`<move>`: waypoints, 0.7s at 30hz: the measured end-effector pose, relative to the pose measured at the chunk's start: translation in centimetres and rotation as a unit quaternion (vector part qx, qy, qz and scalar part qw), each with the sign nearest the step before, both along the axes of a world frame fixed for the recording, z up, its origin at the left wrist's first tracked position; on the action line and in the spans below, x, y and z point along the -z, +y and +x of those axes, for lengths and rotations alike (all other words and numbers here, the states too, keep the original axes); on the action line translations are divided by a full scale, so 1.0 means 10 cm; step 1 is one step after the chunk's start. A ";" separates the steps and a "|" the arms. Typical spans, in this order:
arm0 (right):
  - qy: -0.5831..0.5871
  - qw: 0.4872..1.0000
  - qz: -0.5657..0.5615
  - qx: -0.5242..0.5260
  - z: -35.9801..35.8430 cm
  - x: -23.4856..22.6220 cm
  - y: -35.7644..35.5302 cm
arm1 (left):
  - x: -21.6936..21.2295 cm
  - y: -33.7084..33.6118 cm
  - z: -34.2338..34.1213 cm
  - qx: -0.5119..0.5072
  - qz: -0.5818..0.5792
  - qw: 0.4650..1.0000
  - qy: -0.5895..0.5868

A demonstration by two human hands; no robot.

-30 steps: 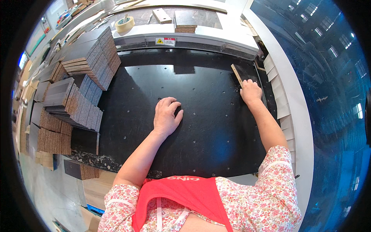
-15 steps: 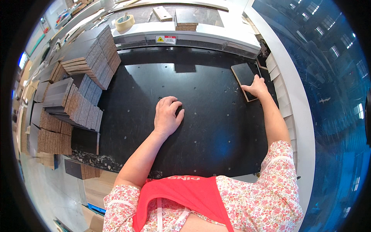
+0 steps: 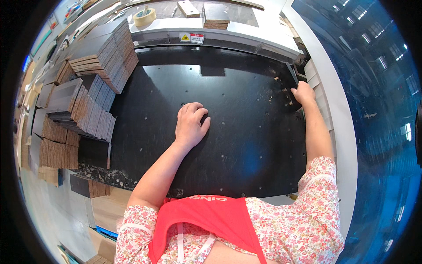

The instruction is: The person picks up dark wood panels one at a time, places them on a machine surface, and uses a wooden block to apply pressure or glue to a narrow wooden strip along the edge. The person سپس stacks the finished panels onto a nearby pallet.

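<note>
My left hand [image 3: 192, 125] rests on the black tabletop [image 3: 228, 145], palm down, fingers loosely bent and thumb apart, holding nothing. At the right edge of the tabletop is my right hand [image 3: 304, 93], its fingers curled and its thumb pointing left. What lies behind those fingers is hidden, and I cannot make out anything in them. Just beyond it, by the far right corner, runs a dark metal edge [image 3: 291, 72]. Small pale chips [image 3: 277, 78] lie on the tabletop left of this hand. The dark board seen earlier under my right hand is out of sight.
Stacked dark-faced chipboard pieces [image 3: 83, 103] crowd the left side. Across the far edge runs a white machine ledge [image 3: 162, 37] with a warning label. A tape roll [image 3: 144, 17] and a small board stack [image 3: 216, 16] sit beyond it. Pale overlapping flaps [image 3: 317, 94] line the right.
The dark board under my right hand has gone from view. That hand has moved slightly up and right, and its fingers have curled in. My left hand has barely shifted.
</note>
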State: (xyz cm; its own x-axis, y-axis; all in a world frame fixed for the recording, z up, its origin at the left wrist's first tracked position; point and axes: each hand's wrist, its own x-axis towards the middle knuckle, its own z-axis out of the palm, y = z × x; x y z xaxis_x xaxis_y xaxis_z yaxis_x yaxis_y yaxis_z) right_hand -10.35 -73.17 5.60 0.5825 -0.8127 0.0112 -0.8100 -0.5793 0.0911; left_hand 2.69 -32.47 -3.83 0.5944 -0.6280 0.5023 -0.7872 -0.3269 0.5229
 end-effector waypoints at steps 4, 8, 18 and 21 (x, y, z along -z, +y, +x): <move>0.013 1.000 -0.001 0.024 -0.02 -0.01 0.01 | -0.01 0.01 0.01 -0.002 0.010 1.000 -0.004; -0.022 0.999 0.015 0.036 -0.05 -0.04 -0.11 | -0.02 -0.01 0.01 -0.001 0.014 1.000 -0.008; -0.335 0.939 -0.072 -0.036 -0.13 0.18 -0.26 | -0.03 0.00 -0.01 -0.012 0.013 1.000 -0.002; -0.340 0.938 0.056 -0.043 -0.25 0.39 -0.42 | -0.02 -0.05 -0.02 -0.001 0.004 1.000 0.000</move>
